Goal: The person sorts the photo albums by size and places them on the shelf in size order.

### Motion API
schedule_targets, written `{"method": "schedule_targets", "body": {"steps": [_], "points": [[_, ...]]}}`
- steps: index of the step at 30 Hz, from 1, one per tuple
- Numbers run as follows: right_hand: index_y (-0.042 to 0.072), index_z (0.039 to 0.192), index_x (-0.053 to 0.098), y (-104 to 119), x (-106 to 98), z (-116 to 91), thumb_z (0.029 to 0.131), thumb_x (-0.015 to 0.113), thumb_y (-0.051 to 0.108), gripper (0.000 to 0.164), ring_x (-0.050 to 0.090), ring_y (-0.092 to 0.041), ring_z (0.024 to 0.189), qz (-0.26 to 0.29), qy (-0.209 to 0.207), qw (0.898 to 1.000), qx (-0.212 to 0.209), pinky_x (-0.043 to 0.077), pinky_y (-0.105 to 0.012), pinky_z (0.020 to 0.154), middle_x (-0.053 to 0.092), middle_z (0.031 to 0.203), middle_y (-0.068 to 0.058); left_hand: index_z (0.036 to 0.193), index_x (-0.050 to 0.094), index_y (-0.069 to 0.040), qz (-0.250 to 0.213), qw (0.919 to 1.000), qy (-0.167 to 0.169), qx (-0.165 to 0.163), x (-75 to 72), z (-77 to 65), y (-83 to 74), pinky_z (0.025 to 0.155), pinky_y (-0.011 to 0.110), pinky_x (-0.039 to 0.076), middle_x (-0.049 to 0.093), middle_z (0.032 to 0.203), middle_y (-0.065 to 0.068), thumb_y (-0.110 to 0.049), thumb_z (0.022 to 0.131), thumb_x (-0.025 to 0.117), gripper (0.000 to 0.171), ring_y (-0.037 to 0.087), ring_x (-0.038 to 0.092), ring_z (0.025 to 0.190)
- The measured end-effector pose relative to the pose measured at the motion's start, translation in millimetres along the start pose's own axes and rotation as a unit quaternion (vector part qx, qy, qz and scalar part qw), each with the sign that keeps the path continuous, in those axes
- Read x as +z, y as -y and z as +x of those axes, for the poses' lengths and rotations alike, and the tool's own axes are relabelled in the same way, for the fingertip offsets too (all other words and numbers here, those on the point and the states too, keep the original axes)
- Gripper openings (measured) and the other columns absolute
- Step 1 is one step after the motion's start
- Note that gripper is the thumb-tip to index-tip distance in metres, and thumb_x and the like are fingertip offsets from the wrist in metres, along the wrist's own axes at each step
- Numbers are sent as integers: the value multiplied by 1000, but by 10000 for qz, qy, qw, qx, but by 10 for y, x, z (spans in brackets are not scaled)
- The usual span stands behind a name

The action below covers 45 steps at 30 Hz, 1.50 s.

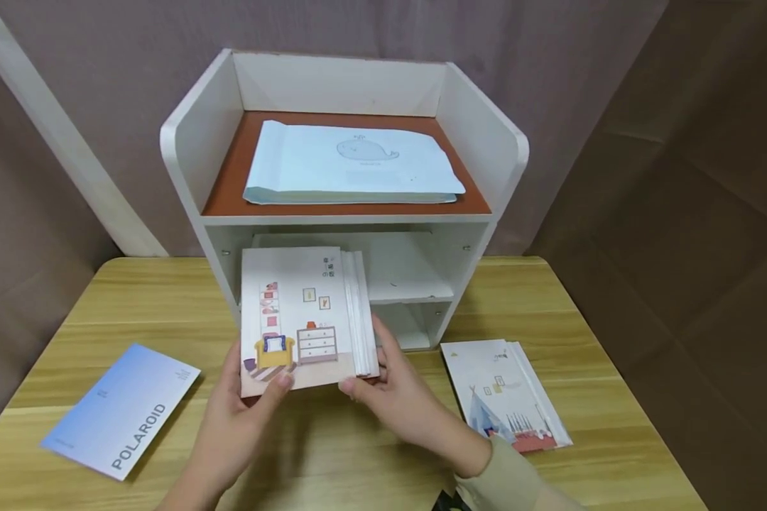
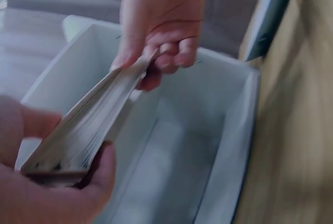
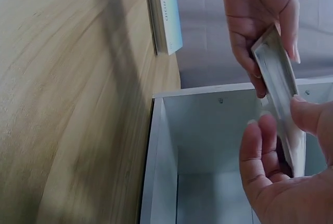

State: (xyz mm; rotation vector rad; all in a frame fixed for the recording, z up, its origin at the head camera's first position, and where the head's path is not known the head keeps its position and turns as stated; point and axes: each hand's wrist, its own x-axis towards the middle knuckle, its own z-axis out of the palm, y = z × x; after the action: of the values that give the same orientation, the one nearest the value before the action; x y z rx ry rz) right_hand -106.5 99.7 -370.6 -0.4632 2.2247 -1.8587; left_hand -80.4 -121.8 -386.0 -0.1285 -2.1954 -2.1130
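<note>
In the head view both hands hold a white book with a yellow armchair and a chest of drawers drawn on its cover (image 1: 300, 319). It is held in front of the shelf unit's middle opening. My left hand (image 1: 233, 419) grips the lower left corner, thumb on the cover. On the lower right corner my right hand (image 1: 409, 397) pinches the book, its thumb at the bottom edge and its other fingers behind. From the left wrist view, the book's page edges (image 2: 99, 125) show between thumb and fingers of each hand.
The white shelf unit (image 1: 488, 135) stands at the table's back. A white whale-print packet (image 1: 358, 167) lies on its top. On the wooden table (image 1: 332, 454), a blue-white POLAROID book (image 1: 124, 408) lies left and another illustrated book (image 1: 501, 394) right.
</note>
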Motion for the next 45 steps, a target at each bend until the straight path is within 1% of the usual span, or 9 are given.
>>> {"method": "schedule_targets", "body": {"steps": [3, 6, 10, 14, 21, 28, 34, 40, 45], "points": [[14, 155, 8, 138, 17, -11, 89, 68, -1, 91, 65, -27, 85, 117, -79, 9999, -48, 57, -36, 73, 62, 113, -15, 153, 21, -33, -230, 9990, 289, 247, -57, 15, -58, 84, 31, 54, 53, 135, 8, -5, 90, 67, 82, 23, 61, 108], [11, 155, 11, 187, 29, 6, 89, 67, 0, 86, 64, -30, 80, 233, -175, 9996, -49, 57, -38, 70, 63, 110, -14, 155, 19, -28, -421, 9971, 309, 554, -78, 32, -91, 87, 29, 52, 46, 141, 12, 1, 89, 67, 87, 23, 59, 111], [14, 154, 16, 125, 39, 67, 91, 67, 6, 81, 64, -31, 77, 374, -290, 9989, -28, 57, -37, 69, 64, 109, -12, 153, 25, -22, -514, 9959, -218, 711, -58, 53, -104, 85, 25, 52, 46, 141, 13, 4, 87, 68, 83, 19, 59, 109], [16, 152, 23, 53, 55, 139, 90, 69, 11, 77, 63, -29, 78, 597, -382, 9975, -26, 58, -37, 71, 65, 109, -12, 150, 34, -24, -550, 9922, -770, 810, -42, 82, -106, 82, 24, 53, 52, 136, 11, 7, 86, 67, 78, 20, 62, 104], [5, 143, 31, 88, 76, 260, 89, 70, 13, 67, 64, -26, 79, 807, -714, 9940, 163, 58, -36, 72, 64, 106, -15, 149, 36, -20, -509, 9866, -914, 1255, -50, 198, -51, 89, 26, 50, 50, 139, 11, 14, 86, 63, 76, 21, 59, 113], [-2, 127, 36, 110, 73, 385, 91, 67, 6, 48, 65, -29, 77, 875, -1000, 9908, 269, 58, -38, 72, 65, 98, -17, 147, 40, -21, 216, 9841, -1009, 1442, -51, 342, 29, 78, 19, 53, 57, 131, 8, 8, 89, 64, 70, 14, 63, 102], [-2, 117, 39, 110, 65, 493, 90, 70, 13, 44, 64, -25, 67, 609, -1181, 9903, 408, 58, -38, 66, 66, 87, -14, 147, 40, -29, 845, 9800, -1128, 1402, -72, 435, 75, 67, 15, 51, 61, 124, 7, -1, 92, 64, 66, 12, 64, 92], [-1, 113, 41, 119, 56, 586, 89, 73, 22, 46, 64, -22, 60, 513, -1354, 9885, 445, 58, -42, 65, 70, 84, -12, 146, 43, -27, 1382, 9681, -1408, 1544, -69, 514, 94, 70, 13, 51, 63, 123, 6, -7, 94, 63, 60, 9, 64, 92], [-1, 111, 44, 119, 76, 627, 87, 74, 27, 47, 64, -20, 59, 561, -1391, 9871, 561, 59, -38, 62, 71, 83, -14, 138, 55, -17, 1617, 9523, -1932, 1724, -80, 505, 112, 70, 10, 49, 68, 112, 7, -7, 93, 65, 47, 3, 65, 87]]}}
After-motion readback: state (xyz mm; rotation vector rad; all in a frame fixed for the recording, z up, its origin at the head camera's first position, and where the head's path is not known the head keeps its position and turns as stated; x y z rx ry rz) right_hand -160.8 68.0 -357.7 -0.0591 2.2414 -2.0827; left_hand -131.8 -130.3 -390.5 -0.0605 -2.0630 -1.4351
